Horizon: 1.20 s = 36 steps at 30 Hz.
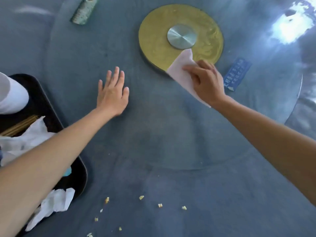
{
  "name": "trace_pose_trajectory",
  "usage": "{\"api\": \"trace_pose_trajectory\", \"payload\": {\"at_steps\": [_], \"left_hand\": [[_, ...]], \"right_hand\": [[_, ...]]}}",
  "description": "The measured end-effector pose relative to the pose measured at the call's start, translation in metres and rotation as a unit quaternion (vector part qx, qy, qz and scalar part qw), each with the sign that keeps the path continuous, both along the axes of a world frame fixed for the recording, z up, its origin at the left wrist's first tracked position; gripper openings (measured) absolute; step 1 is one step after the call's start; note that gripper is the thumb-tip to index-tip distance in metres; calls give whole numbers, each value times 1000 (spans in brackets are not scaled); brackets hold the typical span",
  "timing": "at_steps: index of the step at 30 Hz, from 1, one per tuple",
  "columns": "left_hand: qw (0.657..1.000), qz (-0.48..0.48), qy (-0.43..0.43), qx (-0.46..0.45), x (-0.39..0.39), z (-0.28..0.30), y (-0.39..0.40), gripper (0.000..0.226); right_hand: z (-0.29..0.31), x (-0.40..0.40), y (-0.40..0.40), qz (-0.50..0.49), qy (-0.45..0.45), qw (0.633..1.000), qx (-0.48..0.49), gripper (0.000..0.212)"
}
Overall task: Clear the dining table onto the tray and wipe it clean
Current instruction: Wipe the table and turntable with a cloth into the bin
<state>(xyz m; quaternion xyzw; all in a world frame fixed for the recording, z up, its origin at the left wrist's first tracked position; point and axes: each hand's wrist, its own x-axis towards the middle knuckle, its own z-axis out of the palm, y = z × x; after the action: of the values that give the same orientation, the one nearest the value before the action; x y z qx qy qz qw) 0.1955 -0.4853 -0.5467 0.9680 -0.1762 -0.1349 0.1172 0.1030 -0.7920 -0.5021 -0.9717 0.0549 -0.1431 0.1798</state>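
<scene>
Several crumbs [141, 197] are lying scattered near the close edge of the surface [153, 134], and that is the relation my next wipe is turning on: from my right hand [206, 82] they are sitting toward 6 and 7 o'clock, well apart from it, strung out in a loose line running roughly 9 to 3. My right grip is pinching a pale cloth [183, 72], fingers curled round its edge, and the cloth is draping from my fingers out over the rim of the gold turntable disc [171, 36] at 11 o'clock. My left hand [112, 94] is resting flat with fingers straight, holding nothing, at 9 o'clock of the right one. The tray [51, 106] is sitting at the left edge under my left forearm, carrying a white cup [12, 94], chopsticks [18, 125] and crumpled napkins [56, 202]. I am judging the clearing nearly finished, though a blue card [236, 72] just beside my right hand and a roll [83, 12] at 11 o'clock are remaining.
</scene>
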Motion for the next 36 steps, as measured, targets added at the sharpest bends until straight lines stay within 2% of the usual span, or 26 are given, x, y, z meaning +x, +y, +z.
{"api": "trace_pose_trajectory", "payload": {"at_steps": [2, 5, 8, 10, 13, 16, 19, 21, 24, 26, 31, 32, 35, 36], "left_hand": [[1000, 10, -3, -7, -37, -4, -4, 58], [999, 2, -38, -4, -76, -13, 6, 56], [997, -17, -72, 5, -84, -19, 22, 57], [998, -31, -57, 9, -75, -18, 29, 58], [1000, -25, -11, -7, -76, -13, 39, 56], [996, -27, 73, -47, -97, 3, 51, 52], [958, -58, 232, -158, -122, 45, 78, 46], [936, -105, 284, -179, -143, 71, 102, 47], [952, -194, 222, -77, -170, 75, 134, 50], [964, -191, 185, -25, -184, 60, 150, 51], [985, -154, 61, -52, -226, 34, 169, 31], [985, -157, 55, -54, -237, 33, 173, 29], [985, -152, 70, -31, -273, 31, 195, 28], [985, -153, 82, -17, -287, 32, 204, 27]], "right_hand": [[-9, 19, -24, -71, 38, 997, -9, 35], [-27, 9, 5, -75, 53, 995, -35, 31], [-45, -27, 71, 23, 21, 999, -42, 34], [-50, -64, 114, 100, 13, 994, -39, 42], [-55, -117, 164, 190, 35, 981, -26, 59], [-56, -146, 190, 253, 70, 965, -18, 65], [-45, -159, 210, 286, 84, 955, 3, 53], [-39, -164, 224, 301, 94, 949, -8, 47], [-37, -169, 240, 343, 108, 933, -33, 66], [-39, -171, 250, 346, 112, 931, -37, 84], [-54, -195, 270, 335, 132, 932, -37, 101], [-54, -207, 276, 339, 140, 930, -39, 97], [-52, -254, 293, 366, 136, 921, 3, 69], [-51, -267, 298, 381, 135, 915, 13, 68]]}}
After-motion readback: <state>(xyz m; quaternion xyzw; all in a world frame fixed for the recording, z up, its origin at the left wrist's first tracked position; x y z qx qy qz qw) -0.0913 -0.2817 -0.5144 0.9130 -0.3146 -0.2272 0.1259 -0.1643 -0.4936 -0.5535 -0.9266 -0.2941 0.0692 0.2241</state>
